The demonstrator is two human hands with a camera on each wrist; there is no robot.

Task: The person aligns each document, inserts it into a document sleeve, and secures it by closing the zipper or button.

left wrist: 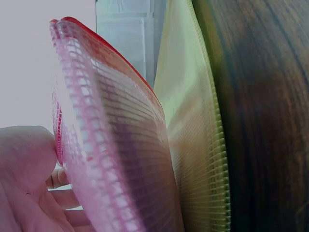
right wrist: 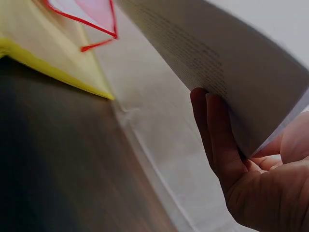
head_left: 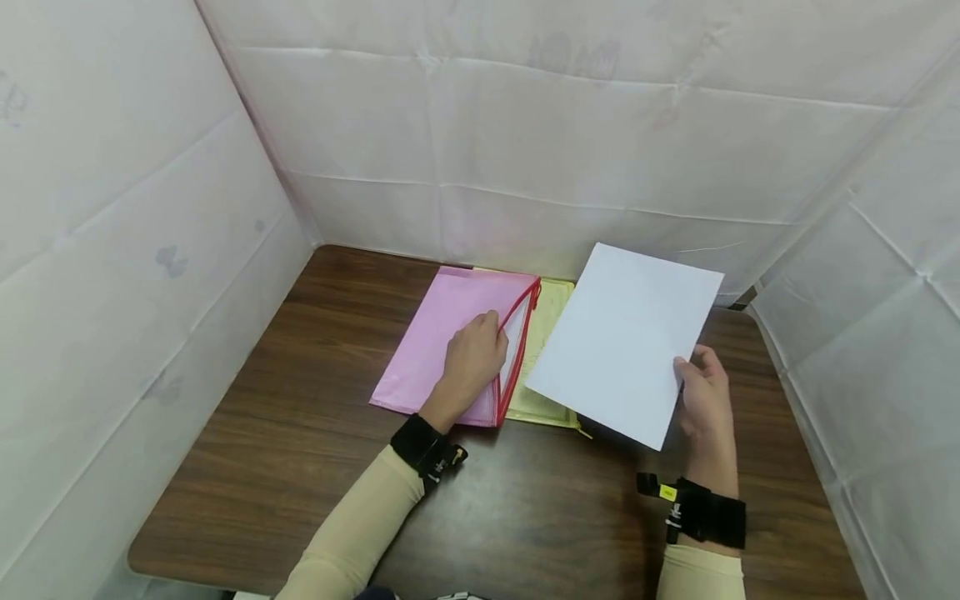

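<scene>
Resting on the pink mesh pouch (head_left: 442,342), my left hand (head_left: 472,358) curls its fingers (head_left: 491,321) round the red-zippered edge and lifts it open. This pouch lies on the dark wooden surface (head_left: 300,450), overlapping a yellow pouch (head_left: 543,333) just beside it. My right hand (head_left: 705,400) holds a white paper sheet (head_left: 626,342) by its lower right edge, thumb on top and fingers (right wrist: 212,130) beneath, tilted above the surface and partly over the yellow pouch. White fabric walls (head_left: 525,125) surround the surface.
</scene>
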